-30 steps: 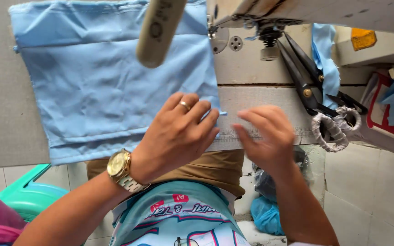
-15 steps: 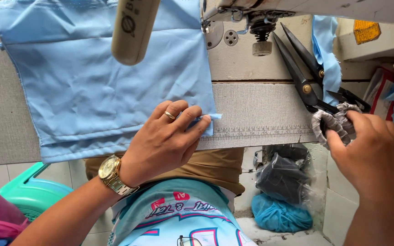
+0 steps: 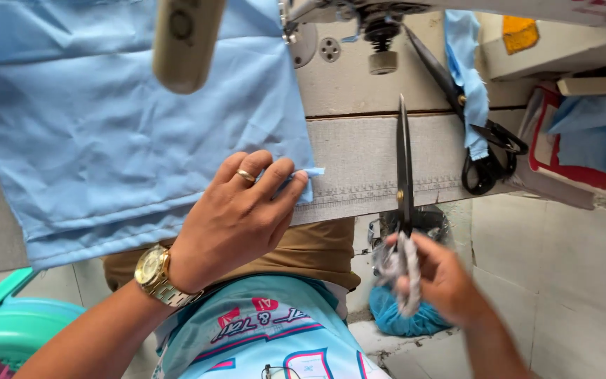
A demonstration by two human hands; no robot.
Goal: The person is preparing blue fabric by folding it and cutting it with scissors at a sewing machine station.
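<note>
A light blue cloth lies spread over the left of the sewing table. My left hand, with a ring and a gold watch, presses flat on the cloth's lower right corner, where a small tab sticks out past my fingertips. My right hand is below the table's front edge and grips a pair of scissors by handles wrapped in grey cloth. The blades are closed and point away from me, over the table.
A sewing machine head hangs over the table's back middle. A second pair of black scissors lies to the right under a blue strip. More blue cloth sits far right. A teal plastic stool stands lower left.
My right hand left the cloth's edge, reached to the right for the scissors with wrapped handles and has brought them back to the middle. My left hand stayed on the cloth.
</note>
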